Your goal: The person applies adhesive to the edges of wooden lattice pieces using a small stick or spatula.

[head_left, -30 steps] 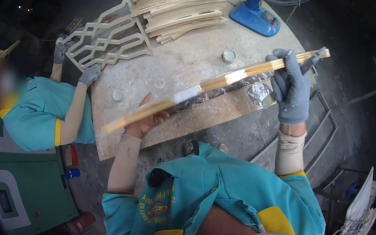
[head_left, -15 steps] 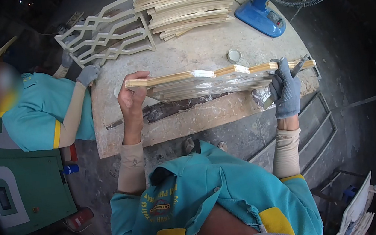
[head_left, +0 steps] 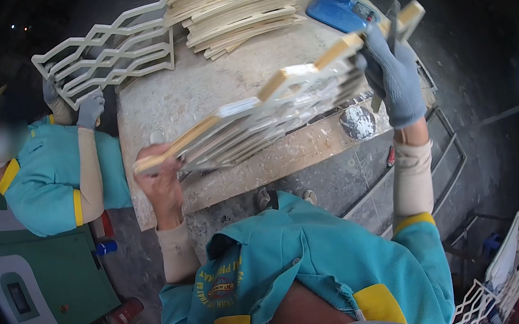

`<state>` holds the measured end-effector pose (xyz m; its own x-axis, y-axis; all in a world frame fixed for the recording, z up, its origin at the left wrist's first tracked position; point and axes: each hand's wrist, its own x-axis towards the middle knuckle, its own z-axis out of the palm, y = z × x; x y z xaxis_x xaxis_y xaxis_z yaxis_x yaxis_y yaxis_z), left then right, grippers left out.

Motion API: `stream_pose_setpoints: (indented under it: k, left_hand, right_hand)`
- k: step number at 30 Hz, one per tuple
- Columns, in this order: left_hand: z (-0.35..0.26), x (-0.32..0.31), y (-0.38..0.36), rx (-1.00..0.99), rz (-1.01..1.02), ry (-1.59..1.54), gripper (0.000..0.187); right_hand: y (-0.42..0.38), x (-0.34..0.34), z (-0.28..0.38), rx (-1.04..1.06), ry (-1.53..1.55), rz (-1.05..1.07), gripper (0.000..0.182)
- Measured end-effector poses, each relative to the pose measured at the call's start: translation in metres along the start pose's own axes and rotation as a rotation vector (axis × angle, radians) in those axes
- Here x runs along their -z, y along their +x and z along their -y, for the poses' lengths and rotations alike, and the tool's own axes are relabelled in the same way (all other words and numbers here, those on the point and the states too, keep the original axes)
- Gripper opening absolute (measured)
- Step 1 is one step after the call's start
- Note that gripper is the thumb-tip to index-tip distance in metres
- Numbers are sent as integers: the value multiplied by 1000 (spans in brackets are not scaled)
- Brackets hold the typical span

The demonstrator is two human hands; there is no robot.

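A white-painted wooden lattice panel (head_left: 239,108) is tilted above the near side of the table, its right end higher and its bare wood edge facing up. My left hand (head_left: 163,189), ungloved, is closed around the panel's left end. In a grey glove, my right hand (head_left: 402,91) grips the panel near its right end. The same hand also holds a thin dark tool (head_left: 393,24), which looks like a putty knife; its full shape is partly hidden. Below the panel, a round dark disc with white paste (head_left: 357,122) sits at the table's near edge.
On the worktable (head_left: 150,104) stand a stack of curved wooden pieces (head_left: 236,11), a blue fan (head_left: 338,6) and a small round container (head_left: 156,136). At left, a co-worker (head_left: 49,167) in grey gloves holds another lattice panel (head_left: 109,48). Metal frame bars (head_left: 453,172) are at right.
The panel has swung from nearly level to steeply slanted: my right hand rose and my left hand dropped slightly. The pasted disc now shows more fully. The co-worker's panel has shifted left.
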<state>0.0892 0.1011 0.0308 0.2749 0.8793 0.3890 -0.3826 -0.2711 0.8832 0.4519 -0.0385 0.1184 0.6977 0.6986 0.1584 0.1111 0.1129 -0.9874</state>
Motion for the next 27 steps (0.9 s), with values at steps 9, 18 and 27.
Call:
stream_pose_setpoints:
  k: [9, 18, 27]
  left_hand:
    - [-31, 7, -24, -225, -202, 63, 22]
    - [4, -29, -19, -221, -257, 339, 13]
    - [33, -51, -18, -177, -111, 353, 12]
  right_hand:
    - [40, 39, -36, 75, -306, 349, 30]
    - [81, 46, -184, -96, -1345, 464, 19]
    - [121, -16, -195, -46, -1510, 428, 22]
